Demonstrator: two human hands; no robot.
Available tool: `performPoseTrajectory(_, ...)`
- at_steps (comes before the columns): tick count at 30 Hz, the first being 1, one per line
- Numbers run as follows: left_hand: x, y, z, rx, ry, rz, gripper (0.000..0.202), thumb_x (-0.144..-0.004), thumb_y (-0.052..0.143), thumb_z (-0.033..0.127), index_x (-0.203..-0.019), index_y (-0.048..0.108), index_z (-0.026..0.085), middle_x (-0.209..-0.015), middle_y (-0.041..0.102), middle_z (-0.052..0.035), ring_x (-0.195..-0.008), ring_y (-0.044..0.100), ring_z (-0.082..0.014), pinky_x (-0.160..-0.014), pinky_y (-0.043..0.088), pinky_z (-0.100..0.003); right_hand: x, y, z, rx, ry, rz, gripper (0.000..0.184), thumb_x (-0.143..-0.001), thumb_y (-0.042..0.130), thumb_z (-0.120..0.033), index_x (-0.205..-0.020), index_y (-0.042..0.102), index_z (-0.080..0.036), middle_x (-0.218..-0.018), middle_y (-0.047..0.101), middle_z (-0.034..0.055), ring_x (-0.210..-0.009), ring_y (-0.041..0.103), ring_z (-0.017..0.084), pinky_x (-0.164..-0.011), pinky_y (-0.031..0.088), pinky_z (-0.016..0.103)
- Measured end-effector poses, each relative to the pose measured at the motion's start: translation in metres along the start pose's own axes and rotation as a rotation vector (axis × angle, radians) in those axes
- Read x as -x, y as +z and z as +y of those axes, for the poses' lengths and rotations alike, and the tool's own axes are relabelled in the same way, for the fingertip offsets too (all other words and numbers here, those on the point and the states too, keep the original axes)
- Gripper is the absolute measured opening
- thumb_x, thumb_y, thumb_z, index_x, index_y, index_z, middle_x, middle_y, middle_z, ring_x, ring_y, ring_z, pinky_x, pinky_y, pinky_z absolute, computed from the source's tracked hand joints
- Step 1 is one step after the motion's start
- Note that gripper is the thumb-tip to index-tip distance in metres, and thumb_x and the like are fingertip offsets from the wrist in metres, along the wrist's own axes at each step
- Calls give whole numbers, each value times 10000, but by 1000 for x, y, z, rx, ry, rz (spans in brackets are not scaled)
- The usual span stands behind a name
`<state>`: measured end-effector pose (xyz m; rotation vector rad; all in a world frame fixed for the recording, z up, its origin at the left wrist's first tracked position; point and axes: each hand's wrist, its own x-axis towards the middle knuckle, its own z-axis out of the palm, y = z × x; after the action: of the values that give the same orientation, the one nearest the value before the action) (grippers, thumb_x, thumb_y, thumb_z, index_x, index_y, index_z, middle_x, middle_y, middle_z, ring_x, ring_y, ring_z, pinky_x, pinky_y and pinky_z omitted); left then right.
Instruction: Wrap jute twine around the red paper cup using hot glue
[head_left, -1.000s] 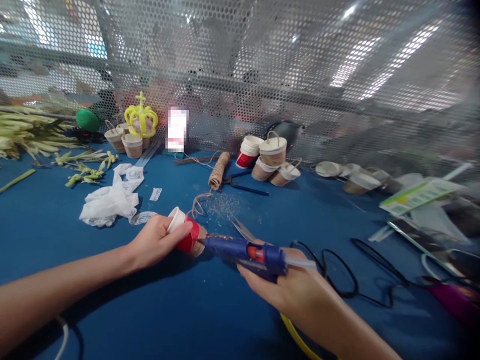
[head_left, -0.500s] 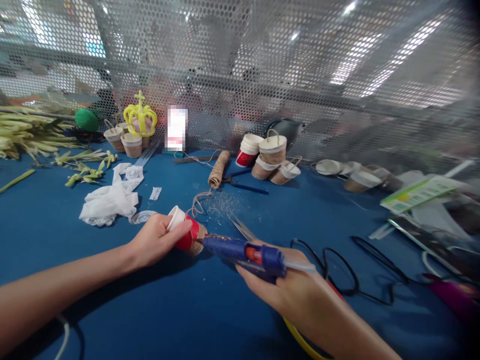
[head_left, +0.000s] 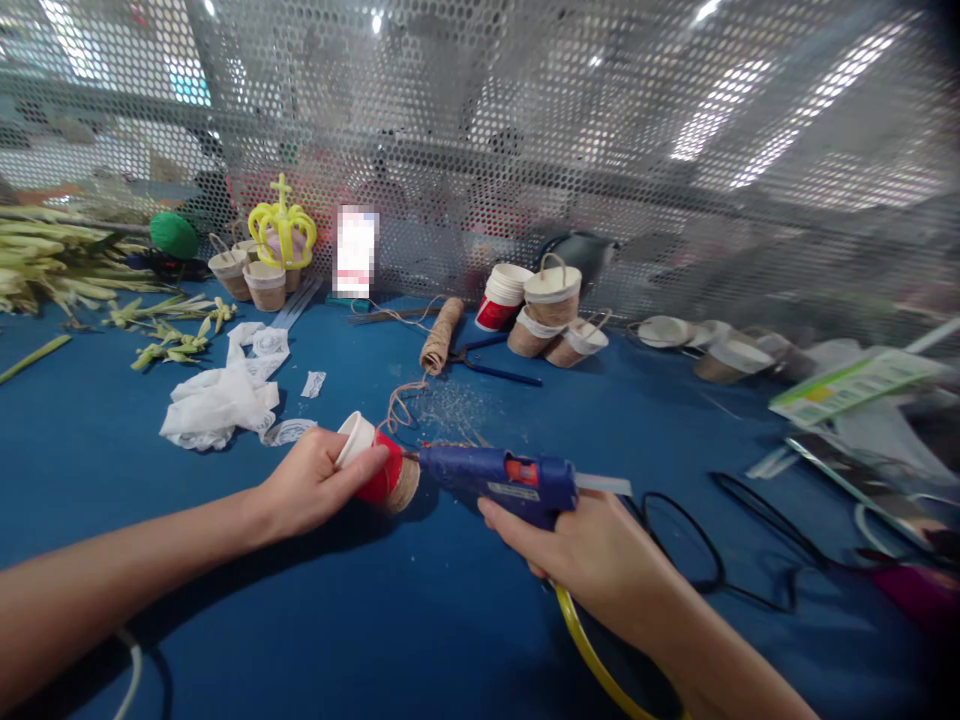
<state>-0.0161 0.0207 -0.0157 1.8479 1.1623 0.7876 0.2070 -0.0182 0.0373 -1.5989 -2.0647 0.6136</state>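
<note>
A red and white paper cup (head_left: 386,470), tilted on its side with its white mouth toward the left, is gripped in my left hand (head_left: 319,478). Brown twine is wound around the cup's bottom end, and a loose strand runs from it to a roll of twine (head_left: 442,338). My right hand (head_left: 581,540) is closed around the handle of a blue glue gun (head_left: 487,475). The nozzle points left and sits at the cup's side by the wound twine; whether it touches cannot be made out. A clear glue stick (head_left: 604,485) protrudes from the gun's back.
Pliers (head_left: 495,372) lie behind the gun. Twine-wrapped cups (head_left: 551,298) are stacked at the back. White lace (head_left: 221,405) and plant stalks (head_left: 67,260) lie on the left. A black cable (head_left: 720,550) loops at right. A perforated metal screen (head_left: 450,120) bounds the back.
The glue gun's rear has risen, so the gun lies more level, and its nozzle has shifted slightly up along the cup. My left hand keeps its hold on the cup.
</note>
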Motion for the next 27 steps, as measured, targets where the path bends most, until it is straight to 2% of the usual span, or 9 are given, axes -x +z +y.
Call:
performPoseTrajectory(4, 0, 0, -1, 1, 12, 2, 474, -807, 397, 422, -424, 398, 143, -438, 273, 51, -427, 209, -59, -380, 172, -202, -1, 0, -7, -103, 156, -34, 203, -690, 535, -310, -530, 526, -185, -348, 462, -49, -302, 439, 88, -305, 352, 190)
performPoseTrajectory(8, 0, -1, -1, 15, 21, -21, 448, -813, 386, 419, -464, 429, 142, -459, 277, 54, -437, 217, -63, -387, 180, -196, 2, -5, -14, -137, 233, -59, 215, -687, 546, -304, -511, 507, -187, -348, 455, -55, -309, 443, 84, -335, 375, 187)
performPoseTrajectory(18, 0, -2, 1, -41, 67, -37, 412, -822, 375, 367, -471, 299, 165, -483, 222, 57, -444, 201, -58, -401, 165, -205, -9, -5, -5, -178, 302, -178, 258, -715, 532, -358, -539, 504, -171, -359, 464, -40, -325, 429, 83, -348, 374, 192)
performPoseTrajectory(27, -1, -3, 0, 7, 49, -25, 425, -809, 398, 386, -464, 395, 138, -482, 257, 53, -447, 222, -57, -389, 178, -190, -4, -8, -10, -182, 254, -188, 228, -700, 534, -327, -526, 503, -183, -348, 448, -49, -318, 427, 85, -335, 357, 190)
